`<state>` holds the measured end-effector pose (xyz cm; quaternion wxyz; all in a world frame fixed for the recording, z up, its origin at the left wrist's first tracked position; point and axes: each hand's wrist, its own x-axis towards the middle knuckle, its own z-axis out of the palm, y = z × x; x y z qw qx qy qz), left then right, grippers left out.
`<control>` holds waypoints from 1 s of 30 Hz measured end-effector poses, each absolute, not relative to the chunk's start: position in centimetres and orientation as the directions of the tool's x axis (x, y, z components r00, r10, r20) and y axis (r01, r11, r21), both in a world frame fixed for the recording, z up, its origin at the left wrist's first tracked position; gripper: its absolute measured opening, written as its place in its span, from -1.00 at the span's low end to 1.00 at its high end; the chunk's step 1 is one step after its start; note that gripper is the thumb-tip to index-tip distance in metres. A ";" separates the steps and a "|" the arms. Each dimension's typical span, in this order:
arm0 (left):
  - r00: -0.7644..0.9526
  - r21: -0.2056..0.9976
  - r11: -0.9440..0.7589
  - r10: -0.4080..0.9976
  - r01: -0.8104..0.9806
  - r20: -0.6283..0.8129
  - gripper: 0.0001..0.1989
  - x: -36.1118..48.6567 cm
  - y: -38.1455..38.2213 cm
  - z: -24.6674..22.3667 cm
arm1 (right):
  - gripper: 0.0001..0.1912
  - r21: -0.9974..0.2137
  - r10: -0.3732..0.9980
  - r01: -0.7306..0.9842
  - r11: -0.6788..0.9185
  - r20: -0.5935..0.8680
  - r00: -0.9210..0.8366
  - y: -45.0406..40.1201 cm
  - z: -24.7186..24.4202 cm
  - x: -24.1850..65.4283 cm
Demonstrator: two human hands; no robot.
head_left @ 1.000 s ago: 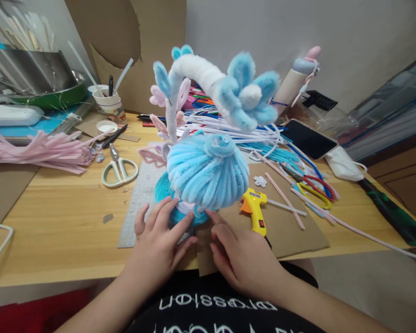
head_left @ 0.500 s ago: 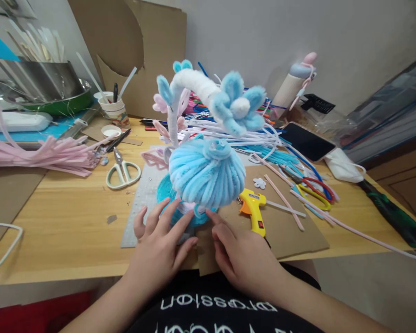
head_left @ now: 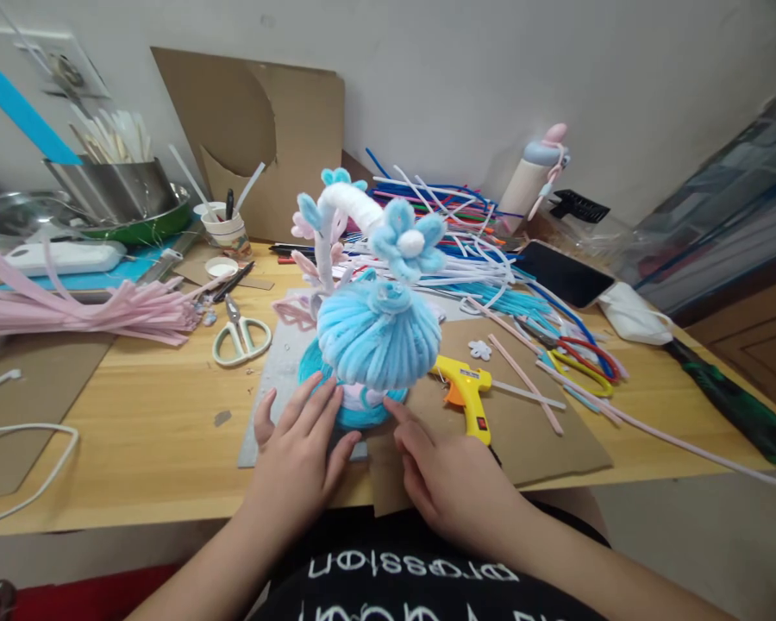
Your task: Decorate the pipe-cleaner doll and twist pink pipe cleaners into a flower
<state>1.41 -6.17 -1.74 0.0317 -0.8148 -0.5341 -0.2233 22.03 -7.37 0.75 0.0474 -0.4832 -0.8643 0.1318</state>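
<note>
Left hand: the left hand (head_left: 297, 444) is open, fingers and thumb apart, fingertips laid on the near left edge of the round blue base (head_left: 362, 417) below the blue dome (head_left: 380, 336).
Right hand: the right hand (head_left: 449, 473) points its index finger to the base's near right edge, below the dome; its other fingers are curled, and I cannot tell whether they close on anything.
Fuzzy piece: the base sits under the dome; a white stem (head_left: 353, 205) rises behind the dome's left side and arches over it, ending in a blue flower (head_left: 410, 243) above it.
Grey board: the grey board (head_left: 272, 366) shows left of the dome, partly beneath the base.
Glue gun: the yellow glue gun (head_left: 471, 392) lies just right of the dome, on cardboard (head_left: 549, 453).
Small flower: a white flower (head_left: 479, 349) lies right of the dome, beyond the gun.
Scissors: cream-handled scissors (head_left: 234, 319) lie left of the dome.
Stems: a mixed heap of fuzzy stems (head_left: 440, 200) spreads behind the dome.
Phone: a dark phone (head_left: 567, 274) lies well right of the dome, toward the back.
</note>
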 end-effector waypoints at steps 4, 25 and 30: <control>0.360 0.186 -0.460 0.843 0.868 0.400 -0.65 1.1 -6.2 -1.6 | -0.57 -0.241 0.853 0.831 0.501 -0.027 -0.522 -7.5 0.5 22.0; 0.500 0.298 -0.602 0.790 0.741 0.356 -0.67 0.9 -1.3 0.6 | -0.31 -0.248 0.895 0.865 0.436 0.021 -0.445 -8.8 -0.3 21.6; 0.631 0.372 -0.681 0.729 0.631 0.265 -0.71 2.4 2.1 0.1 | -0.35 -0.255 0.894 0.860 0.442 0.045 -0.446 -9.0 0.2 21.6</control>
